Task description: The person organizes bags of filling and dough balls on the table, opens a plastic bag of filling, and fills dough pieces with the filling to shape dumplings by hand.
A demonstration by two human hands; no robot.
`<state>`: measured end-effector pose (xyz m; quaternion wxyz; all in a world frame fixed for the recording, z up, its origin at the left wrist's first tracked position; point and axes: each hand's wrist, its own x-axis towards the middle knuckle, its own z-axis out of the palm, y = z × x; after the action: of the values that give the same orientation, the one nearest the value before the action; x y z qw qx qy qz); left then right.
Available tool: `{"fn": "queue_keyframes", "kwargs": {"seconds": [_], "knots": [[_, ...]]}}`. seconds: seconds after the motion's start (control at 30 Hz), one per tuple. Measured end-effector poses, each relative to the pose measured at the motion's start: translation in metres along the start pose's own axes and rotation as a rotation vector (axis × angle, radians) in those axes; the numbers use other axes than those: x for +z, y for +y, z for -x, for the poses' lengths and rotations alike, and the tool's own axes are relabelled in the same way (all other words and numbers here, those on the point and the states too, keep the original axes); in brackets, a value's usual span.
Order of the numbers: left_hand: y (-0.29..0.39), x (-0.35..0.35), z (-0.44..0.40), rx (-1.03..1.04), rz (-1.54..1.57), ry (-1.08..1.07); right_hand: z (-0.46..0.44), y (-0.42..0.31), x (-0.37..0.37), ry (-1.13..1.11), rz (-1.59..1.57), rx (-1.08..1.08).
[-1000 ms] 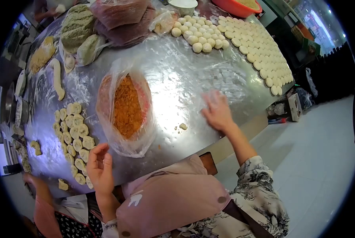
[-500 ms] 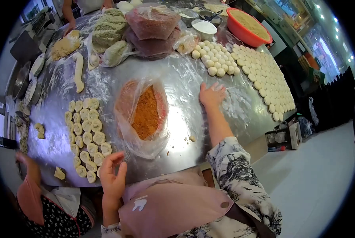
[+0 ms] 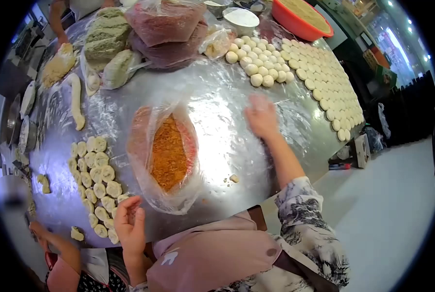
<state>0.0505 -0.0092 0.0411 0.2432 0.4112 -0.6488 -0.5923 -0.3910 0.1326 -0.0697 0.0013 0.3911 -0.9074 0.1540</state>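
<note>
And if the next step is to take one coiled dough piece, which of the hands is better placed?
Probably the left hand: it looks empty and is right beside the coiled dough pieces. The right hand is beyond the open bag, nearer the dough balls.

A red basin (image 3: 295, 30) stands near a bowl (image 3: 244, 30) of white powder (image 3: 241, 17).

Rough dough pieces (image 3: 99, 190) and smooth dough balls (image 3: 257, 63) lie clustered on the table (image 3: 229, 119).
</note>
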Motion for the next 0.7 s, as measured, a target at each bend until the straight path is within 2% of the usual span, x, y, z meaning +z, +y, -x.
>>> {"fn": "queue_keyframes", "kwargs": {"seconds": [0.03,0.1,0.2,0.23,0.27,0.33,0.37,0.43,0.57,0.6,0.63,0.7], "knots": [[-0.003,0.001,-0.001,-0.006,0.002,-0.004,0.009,0.036,-0.003,0.083,0.083,0.156],[-0.005,0.003,-0.001,-0.023,-0.011,-0.023,0.016,0.099,-0.012,0.097,0.263,0.496],[-0.006,0.011,0.0,-0.032,-0.02,-0.068,0.019,0.103,-0.021,0.08,0.289,0.722],[-0.01,0.013,0.0,-0.037,-0.027,-0.068,0.02,0.091,-0.017,0.047,0.295,0.618],[-0.011,0.021,0.001,0.083,-0.083,0.008,0.02,0.069,-0.008,0.012,0.295,0.502],[0.005,0.028,-0.001,0.326,-0.437,0.073,0.03,0.017,0.012,-0.025,0.278,0.206],[0.01,0.034,-0.002,0.416,-0.493,0.125,0.038,-0.004,0.018,-0.058,0.183,0.095],[0.015,0.038,-0.006,0.547,-0.605,0.086,0.054,-0.038,0.018,-0.119,0.004,-0.122],[0.03,0.047,-0.034,0.63,-0.839,-0.206,0.054,-0.06,-0.01,-0.161,-0.366,-0.121],[0.03,0.052,-0.046,0.633,-0.926,-0.251,0.054,-0.073,-0.017,-0.025,-0.352,-0.109],[0.029,0.056,-0.058,0.633,-1.012,-0.294,0.053,-0.087,-0.023,-0.04,-0.406,-0.063],[0.014,0.063,-0.087,0.584,-1.183,-0.223,0.055,-0.12,-0.034,-0.069,-0.511,0.034]]}}
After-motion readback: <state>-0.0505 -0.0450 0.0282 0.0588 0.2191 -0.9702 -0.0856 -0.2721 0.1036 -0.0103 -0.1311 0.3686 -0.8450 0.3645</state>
